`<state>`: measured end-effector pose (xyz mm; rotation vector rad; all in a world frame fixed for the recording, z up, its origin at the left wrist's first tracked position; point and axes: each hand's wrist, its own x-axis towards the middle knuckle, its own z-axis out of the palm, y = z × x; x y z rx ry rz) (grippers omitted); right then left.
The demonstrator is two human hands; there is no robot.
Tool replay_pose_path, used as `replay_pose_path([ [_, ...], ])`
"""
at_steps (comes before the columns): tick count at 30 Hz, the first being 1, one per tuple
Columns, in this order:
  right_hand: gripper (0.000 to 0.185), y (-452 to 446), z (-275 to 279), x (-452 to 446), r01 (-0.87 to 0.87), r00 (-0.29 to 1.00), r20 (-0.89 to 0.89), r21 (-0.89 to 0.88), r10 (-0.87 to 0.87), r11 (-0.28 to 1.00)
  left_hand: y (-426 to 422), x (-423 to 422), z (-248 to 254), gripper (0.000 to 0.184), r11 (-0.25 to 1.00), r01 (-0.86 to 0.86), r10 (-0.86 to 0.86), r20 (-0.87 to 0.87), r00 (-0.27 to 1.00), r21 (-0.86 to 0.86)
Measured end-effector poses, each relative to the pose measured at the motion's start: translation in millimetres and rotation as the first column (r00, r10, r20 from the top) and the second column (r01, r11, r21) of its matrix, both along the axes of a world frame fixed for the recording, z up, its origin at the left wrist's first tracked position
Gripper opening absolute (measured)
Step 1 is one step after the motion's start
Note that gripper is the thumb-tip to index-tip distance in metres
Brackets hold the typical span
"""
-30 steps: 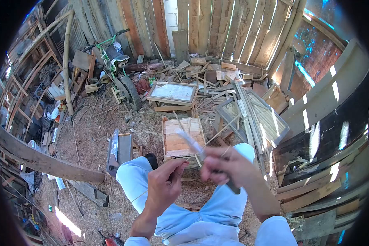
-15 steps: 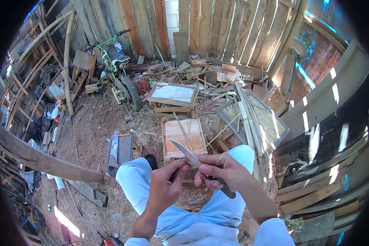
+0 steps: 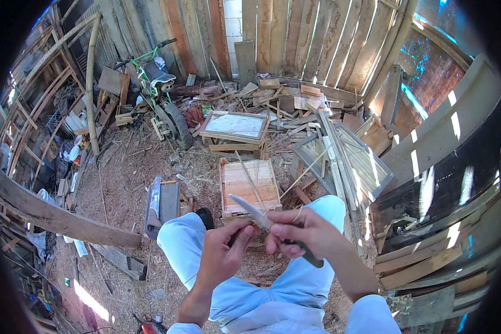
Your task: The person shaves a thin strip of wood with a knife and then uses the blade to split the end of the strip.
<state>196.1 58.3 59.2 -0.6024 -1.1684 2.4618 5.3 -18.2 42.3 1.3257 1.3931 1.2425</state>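
Note:
My right hand [image 3: 309,231] is closed around the dark handle of a knife [image 3: 249,207], its pale blade angled up and to the left over my lap. Close beside it, my left hand [image 3: 224,250] is in a pinch, thumb against fingers, just below the blade. What sits in that pinch is too small to make out. A thin pale strand shows above the right-hand knuckles. Beyond the blade, a shallow wooden crate [image 3: 250,181] of light slats lies on the ground, with thin sticks across it.
A handsaw [image 3: 155,203] rests on a dark board [image 3: 171,201] left of my knee. Behind the crate stands a framed white panel [image 3: 234,126]. A small green motorbike [image 3: 170,119] is at the back left. Long planks [image 3: 337,161] lean on the right; wood scraps pile by the wall.
The knife blade has tilted slightly and shifted a little away from my left fingertips. My right hand has moved slightly; the left is nearly still.

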Motion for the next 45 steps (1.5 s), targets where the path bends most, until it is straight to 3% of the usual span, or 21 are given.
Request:
replay_pose_path([
  [5, 0.037, 7, 17, 8, 0.069, 0.995, 0.071, 0.063, -0.074, 0.996, 2, 6, 10, 0.015, 1.000, 0.008, -0.009, 0.008, 1.000, 0.026],
  [7, 0.037, 19, 26, 23, 0.319, 0.939, 0.055, 0.237, -0.340, 0.918, -1, -2, 1, 0.015, 0.999, 0.011, -0.011, 0.011, 1.000, 0.040],
  [10, 0.036, 33, 26, 34, 0.363, 0.931, -0.009, 0.140, -0.366, 0.921, -3, -6, -1, 0.015, 0.998, 0.031, -0.029, -0.031, 0.999, 0.049],
  [13, 0.035, 18, 25, 22, 0.302, 0.948, 0.040, 0.191, -0.315, 0.934, 1, 1, 1, 0.015, 0.999, 0.033, -0.032, -0.008, 0.999, 0.032],
  [15, 0.036, 3, 17, 8, 0.137, 0.982, 0.101, 0.201, -0.159, 0.970, 2, 3, 6, 0.014, 1.000, 0.013, -0.014, 0.034, 0.999, 0.016],
  [17, 0.036, 1, 18, 6, 0.088, 0.994, 0.050, 0.149, -0.097, 0.985, -1, 3, 12, 0.014, 1.000, 0.019, -0.018, 0.076, 0.997, -0.009],
  [18, 0.036, 7, 18, 13, 0.095, 0.994, 0.046, 0.149, -0.103, 0.984, -1, 1, 10, 0.014, 1.000, 0.025, -0.024, 0.072, 0.997, -0.010],
  [20, 0.035, 25, 24, 29, 0.324, 0.946, -0.033, 0.120, -0.322, 0.939, -5, -7, 3, 0.014, 0.998, 0.038, -0.035, 0.048, 0.998, -0.045],
  [23, 0.043, 23, 34, 28, 0.382, 0.922, 0.021, 0.101, -0.386, 0.919, -6, -13, -2, 0.013, 0.995, 0.079, -0.075, 0.052, 0.996, -0.064],
  [27, 0.043, 15, 29, 20, 0.264, 0.961, 0.071, 0.033, -0.266, 0.964, -3, -10, -1, 0.013, 0.997, 0.047, -0.043, 0.062, 0.997, -0.066],
  [29, 0.043, 26, 31, 32, 0.300, 0.950, 0.074, 0.043, -0.302, 0.953, -5, -13, 0, 0.013, 0.994, 0.089, -0.085, 0.081, 0.993, -0.058],
  [31, 0.036, 35, 31, 41, 0.335, 0.938, -0.089, 0.004, -0.334, 0.942, -6, -15, 1, 0.013, 0.995, 0.088, -0.083, 0.086, 0.993, -0.053],
  [36, 0.039, 26, 31, 34, 0.319, 0.946, -0.068, 0.036, -0.316, 0.947, -2, -20, -3, 0.014, 0.987, 0.141, -0.130, 0.125, 0.984, -0.082],
  [38, 0.040, 13, 24, 19, 0.177, 0.980, 0.076, 0.085, -0.184, 0.980, 0, -16, -1, 0.015, 0.982, 0.134, -0.106, 0.200, 0.974, -0.131],
  [41, 0.038, 1, 7, 2, 0.053, 0.997, 0.051, 0.088, -0.057, 0.995, 2, -16, -3, 0.016, 0.981, 0.164, -0.142, 0.194, 0.971, -0.099],
  [42, 0.038, 2, 6, 4, 0.098, 0.995, 0.010, 0.026, -0.098, 0.995, 1, -15, -2, 0.016, 0.981, 0.161, -0.139, 0.193, 0.971, -0.106],
  [45, 0.037, 18, 17, 20, 0.200, 0.980, 0.000, 0.066, -0.201, 0.978, -1, -13, 0, 0.017, 0.987, 0.139, -0.116, 0.229, 0.967, -0.086],
])
